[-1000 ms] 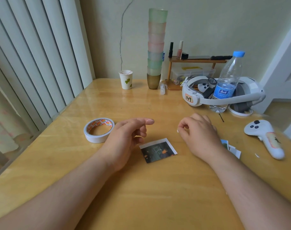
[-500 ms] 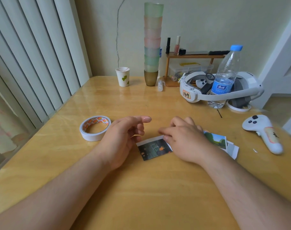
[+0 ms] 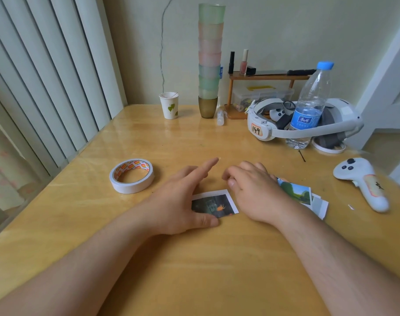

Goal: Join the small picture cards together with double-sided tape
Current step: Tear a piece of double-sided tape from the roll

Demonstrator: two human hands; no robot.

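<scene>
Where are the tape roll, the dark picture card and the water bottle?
tape roll (image 3: 131,175): head view, on its white outer wall.
dark picture card (image 3: 214,205): head view, on its dark printed face.
water bottle (image 3: 308,110): head view, on its blue label.

A: How are the two forearms lying?

B: Both are reaching forward, bare, and converging toward the centre.

A: What is the left hand (image 3: 183,201) doing?

B: It is lying palm down, with its index finger extending forward and raised, and its thumb stretching out to the right.

A: And the right hand (image 3: 253,192)?

B: It is lying knuckles up, with its fingers curling under toward the left. Whether they are pinching anything cannot be determined.
</scene>
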